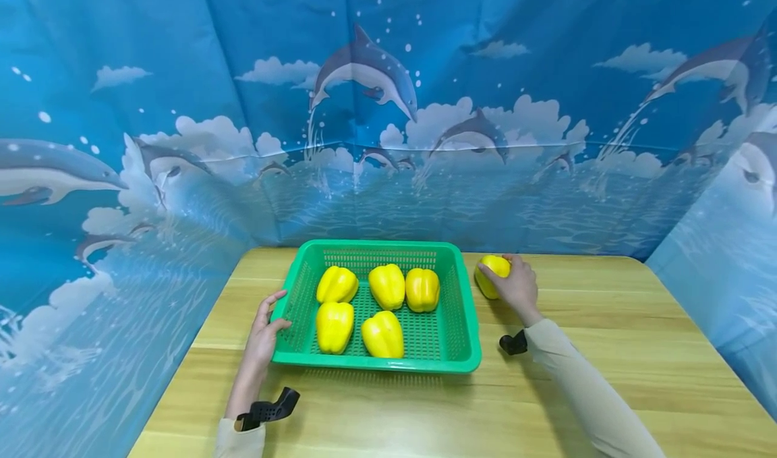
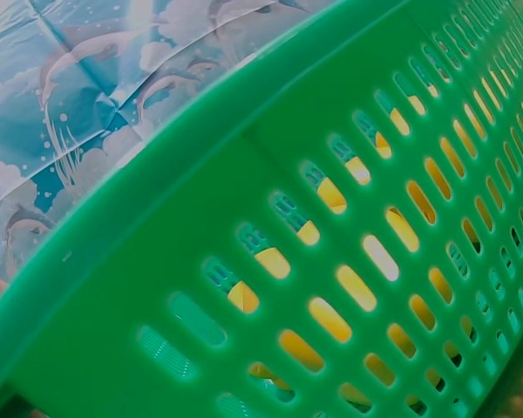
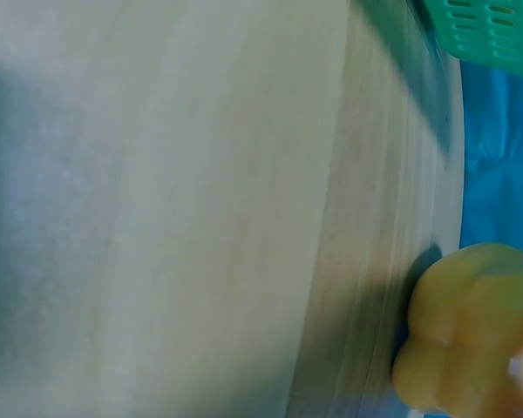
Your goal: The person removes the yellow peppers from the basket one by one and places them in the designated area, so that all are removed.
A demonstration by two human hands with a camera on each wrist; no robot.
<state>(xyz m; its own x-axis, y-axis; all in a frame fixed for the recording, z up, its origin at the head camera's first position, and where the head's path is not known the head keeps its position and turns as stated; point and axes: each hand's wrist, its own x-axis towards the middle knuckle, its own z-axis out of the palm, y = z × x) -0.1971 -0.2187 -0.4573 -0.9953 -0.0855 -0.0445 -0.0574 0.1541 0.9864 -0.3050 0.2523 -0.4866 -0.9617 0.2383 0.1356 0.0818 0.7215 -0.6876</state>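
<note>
A green plastic basket (image 1: pixel 388 361) with slotted walls sits on the wooden table, several yellow bell peppers (image 1: pixel 334 328) lying apart inside it. At its left rim, my left hand (image 1: pixel 263 333) holds on, thumb over the edge and fingers along the side. Up close, the left wrist view is filled by the basket wall (image 2: pixel 200 252), with yellow showing through the slots. To the right of the basket, my right hand (image 1: pixel 518 288) grips another yellow bell pepper (image 1: pixel 493 284), thumb on its near side and fingers on its far side. This pepper (image 3: pixel 471 331) also appears in the right wrist view's lower corner.
The wooden table (image 1: pixel 607 323) extends to the right of the basket and in front of it. Behind its back edge hangs a blue curtain (image 1: pixel 388 195) printed with dolphins. A black wrist mount (image 1: pixel 273 407) projects from the left forearm.
</note>
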